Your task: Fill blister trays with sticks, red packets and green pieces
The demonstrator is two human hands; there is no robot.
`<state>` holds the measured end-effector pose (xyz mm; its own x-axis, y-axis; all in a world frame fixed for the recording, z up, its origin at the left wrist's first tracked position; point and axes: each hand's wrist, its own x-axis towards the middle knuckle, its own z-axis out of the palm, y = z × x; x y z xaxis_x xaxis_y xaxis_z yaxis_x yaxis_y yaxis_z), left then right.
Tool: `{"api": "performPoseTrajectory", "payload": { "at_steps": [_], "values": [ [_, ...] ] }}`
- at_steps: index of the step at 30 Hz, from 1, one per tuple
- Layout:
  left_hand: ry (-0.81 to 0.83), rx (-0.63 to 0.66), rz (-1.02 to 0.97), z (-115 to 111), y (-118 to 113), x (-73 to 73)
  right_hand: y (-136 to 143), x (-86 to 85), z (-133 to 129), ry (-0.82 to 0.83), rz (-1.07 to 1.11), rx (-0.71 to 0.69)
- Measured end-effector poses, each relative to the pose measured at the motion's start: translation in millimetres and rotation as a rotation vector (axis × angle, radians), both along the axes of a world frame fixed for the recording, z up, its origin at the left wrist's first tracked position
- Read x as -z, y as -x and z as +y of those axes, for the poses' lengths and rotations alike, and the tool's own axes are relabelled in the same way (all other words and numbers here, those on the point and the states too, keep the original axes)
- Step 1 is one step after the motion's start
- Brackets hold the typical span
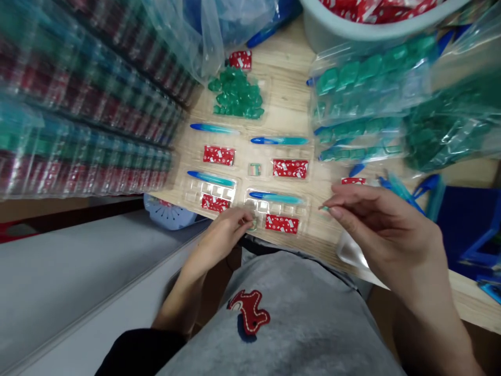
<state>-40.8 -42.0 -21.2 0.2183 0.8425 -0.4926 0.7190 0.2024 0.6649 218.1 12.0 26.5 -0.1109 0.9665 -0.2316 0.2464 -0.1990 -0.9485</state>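
My left hand is closed in a pinch over the near tray's lower left corner, its fingertips at a small pale-green square piece. Raised to the right of the trays, my right hand pinches a tiny light-green piece between thumb and forefinger; its kind is too small to tell. The near clear plastic tray holds a blue-to-teal pen-shaped stick and a red patterned packet. A similar tray lies left of it, with a stick and a packet. Behind, a small striped square lies beside another red packet.
Stacked filled clear packs wall off the left side. Green gem-like pieces heap in a tray at the back. A pale tub of red packets stands back right. Bagged green pieces and dark blue parts lie right.
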Motion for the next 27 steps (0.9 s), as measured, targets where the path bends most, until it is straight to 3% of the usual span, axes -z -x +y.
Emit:
{"api": "performPoseTrajectory", "payload": {
  "at_steps": [7,17,20,24,27],
  "values": [
    [-0.129,0.122,0.356,-8.2,-17.8,-2.4,-2.2,6.5,-5.7,0.006,0.018,0.038],
    [-0.209,0.201,0.504,-7.0,-23.6,9.9,2.7,9.2,-8.7,0.05,-0.005,-0.028],
    [-0.222,0.189,0.493,-9.0,-23.6,10.0,4.3,11.2,-10.4,0.07,0.022,-0.029],
    [-0.241,0.144,0.313,-13.1,-16.9,4.4,4.9,12.9,-11.0,0.079,0.044,-0.019],
    [-0.264,0.205,0.317,-17.4,-14.4,6.2,4.9,11.9,-10.3,0.099,0.023,-0.012]
  ]
}}
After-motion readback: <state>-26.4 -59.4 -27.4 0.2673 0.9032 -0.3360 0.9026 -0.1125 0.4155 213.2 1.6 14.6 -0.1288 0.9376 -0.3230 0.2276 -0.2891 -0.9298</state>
